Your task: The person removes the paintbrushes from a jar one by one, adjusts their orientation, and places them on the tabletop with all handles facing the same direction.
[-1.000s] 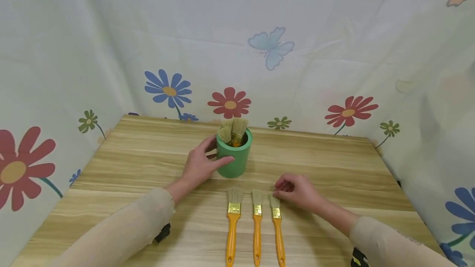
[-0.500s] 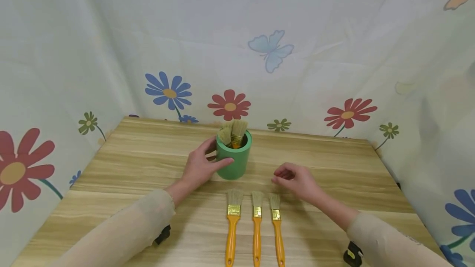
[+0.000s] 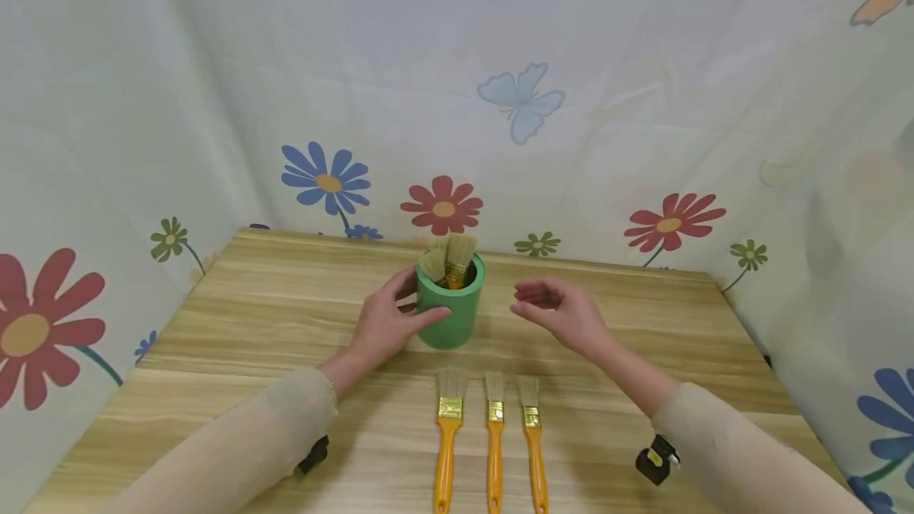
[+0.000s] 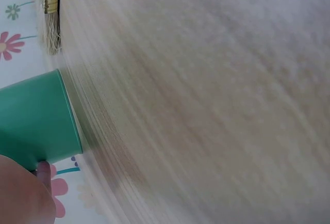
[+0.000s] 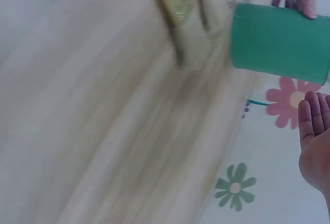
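Note:
A green cylindrical cup [image 3: 451, 320] stands on the table towards the back, with a few bristle brushes [image 3: 460, 254] poking bristles-up out of its mouth. My left hand [image 3: 385, 316] grips the cup from the left, thumb across its front and fingers behind. To the right of the cup, my right hand [image 3: 560, 312] hovers with relaxed fingers, holding nothing; a gap separates it from the cup. Three paintbrushes with orange handles lie in a row before the cup, bristles away from me: a wide one [image 3: 447, 443], a middle one [image 3: 495, 439] and a right one [image 3: 534, 439].
The wood-grain table [image 3: 286, 292] ends at a white cloth backdrop [image 3: 357, 62] printed with flowers and a butterfly. Cloth also hangs along both sides. A dark device sits at each wrist, the right one [image 3: 655, 460] showing under the sleeve.
My right hand has risen from the bristles of the right paintbrush and moved forward to beside the cup, its fingers opening. The left hand keeps its grip on the cup.

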`<action>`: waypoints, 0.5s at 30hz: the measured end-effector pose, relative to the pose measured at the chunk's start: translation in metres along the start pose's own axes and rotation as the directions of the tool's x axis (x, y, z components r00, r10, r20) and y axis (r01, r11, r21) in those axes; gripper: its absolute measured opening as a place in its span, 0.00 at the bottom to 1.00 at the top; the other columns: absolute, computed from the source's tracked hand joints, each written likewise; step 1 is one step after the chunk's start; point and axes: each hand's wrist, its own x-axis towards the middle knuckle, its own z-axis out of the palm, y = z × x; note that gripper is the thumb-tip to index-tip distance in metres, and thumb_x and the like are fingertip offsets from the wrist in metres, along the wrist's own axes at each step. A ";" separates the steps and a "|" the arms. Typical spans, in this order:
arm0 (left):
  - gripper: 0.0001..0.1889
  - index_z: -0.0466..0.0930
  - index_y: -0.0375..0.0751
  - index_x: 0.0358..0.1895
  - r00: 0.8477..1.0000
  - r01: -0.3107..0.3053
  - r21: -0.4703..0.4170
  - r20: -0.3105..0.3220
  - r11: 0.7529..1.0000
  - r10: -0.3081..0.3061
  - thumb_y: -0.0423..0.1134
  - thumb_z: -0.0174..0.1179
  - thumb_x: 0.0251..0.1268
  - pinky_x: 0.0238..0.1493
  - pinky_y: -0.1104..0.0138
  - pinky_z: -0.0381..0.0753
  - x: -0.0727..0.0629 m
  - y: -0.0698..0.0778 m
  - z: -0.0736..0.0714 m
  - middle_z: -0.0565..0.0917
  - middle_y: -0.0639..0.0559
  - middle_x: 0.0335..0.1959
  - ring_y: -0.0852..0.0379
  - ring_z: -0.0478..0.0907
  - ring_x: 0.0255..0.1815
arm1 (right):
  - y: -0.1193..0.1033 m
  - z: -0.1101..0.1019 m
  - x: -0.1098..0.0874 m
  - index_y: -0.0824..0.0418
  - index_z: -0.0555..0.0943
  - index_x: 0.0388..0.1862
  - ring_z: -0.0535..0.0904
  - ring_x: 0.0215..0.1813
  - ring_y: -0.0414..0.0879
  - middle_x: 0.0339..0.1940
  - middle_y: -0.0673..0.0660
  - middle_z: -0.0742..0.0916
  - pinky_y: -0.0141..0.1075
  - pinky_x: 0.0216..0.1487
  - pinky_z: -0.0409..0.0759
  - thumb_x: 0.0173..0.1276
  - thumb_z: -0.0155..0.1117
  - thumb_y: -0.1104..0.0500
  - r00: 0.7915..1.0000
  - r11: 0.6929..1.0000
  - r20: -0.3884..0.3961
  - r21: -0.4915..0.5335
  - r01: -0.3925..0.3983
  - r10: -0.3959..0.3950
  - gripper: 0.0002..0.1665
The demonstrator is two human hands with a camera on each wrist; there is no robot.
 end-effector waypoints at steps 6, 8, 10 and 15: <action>0.45 0.72 0.56 0.78 1.000 0.006 0.002 -0.005 1.000 -0.006 0.55 0.82 0.57 0.66 0.50 0.85 -0.001 0.001 0.000 0.80 0.51 0.72 0.47 0.78 0.71 | -0.017 0.001 0.018 0.64 0.83 0.65 0.88 0.58 0.53 0.58 0.60 0.89 0.33 0.56 0.88 0.73 0.76 0.59 1.000 0.996 0.031 0.091 -0.007 0.004 0.24; 0.44 0.72 0.57 0.78 1.000 0.007 0.004 -0.005 1.000 -0.007 0.56 0.82 0.57 0.66 0.50 0.85 -0.002 0.002 0.000 0.80 0.51 0.72 0.47 0.78 0.71 | -0.020 0.002 0.025 0.63 0.82 0.67 0.87 0.60 0.54 0.60 0.60 0.88 0.36 0.59 0.88 0.73 0.76 0.58 0.999 0.994 0.040 0.108 -0.011 0.007 0.26; 0.44 0.72 0.57 0.78 1.000 0.007 0.008 -0.005 1.000 -0.007 0.56 0.82 0.57 0.66 0.50 0.85 -0.001 0.001 0.001 0.80 0.51 0.72 0.47 0.78 0.71 | -0.023 0.003 0.031 0.62 0.81 0.69 0.86 0.63 0.55 0.62 0.60 0.87 0.39 0.62 0.87 0.74 0.75 0.58 0.999 0.994 0.049 0.111 -0.014 0.009 0.28; 0.44 0.72 0.57 0.78 1.000 0.012 0.007 -0.006 1.000 -0.012 0.57 0.81 0.58 0.66 0.51 0.85 0.000 0.001 0.001 0.80 0.52 0.71 0.48 0.78 0.71 | -0.027 0.005 0.048 0.60 0.77 0.75 0.81 0.71 0.57 0.68 0.61 0.84 0.46 0.72 0.81 0.74 0.75 0.56 0.999 0.996 0.053 0.089 0.001 -0.006 0.34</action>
